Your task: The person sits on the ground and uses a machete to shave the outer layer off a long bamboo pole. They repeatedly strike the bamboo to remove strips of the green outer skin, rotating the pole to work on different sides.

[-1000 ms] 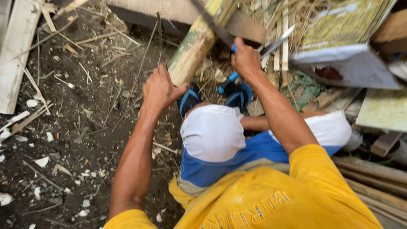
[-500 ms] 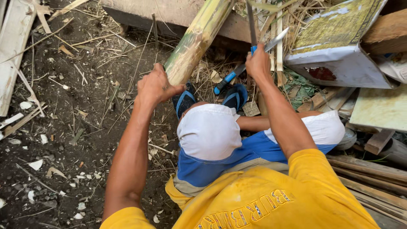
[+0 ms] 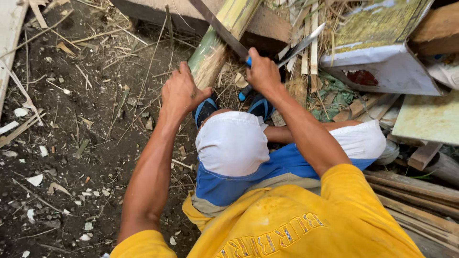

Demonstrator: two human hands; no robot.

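Now the left hand [image 3: 179, 93] grips the bamboo [image 3: 215, 45] at 12 o'clock. The right hand [image 3: 262, 71], clenched on a blade [image 3: 217, 28], is mid-chop; next calls for a clean stroke clear of fingers.

blade [image 3: 217, 26]: half a second ago near upright above the fist at top centre of the frame; now slanted from the top edge down to the right, lying across the bamboo stalk [image 3: 215, 48]. a second ago it slanted much the same.
right hand [image 3: 262, 71]: lower in the frame than before, fist closed round the handle.
left hand [image 3: 180, 93]: slid slightly down the stalk's lower end, now below centre-left of it.
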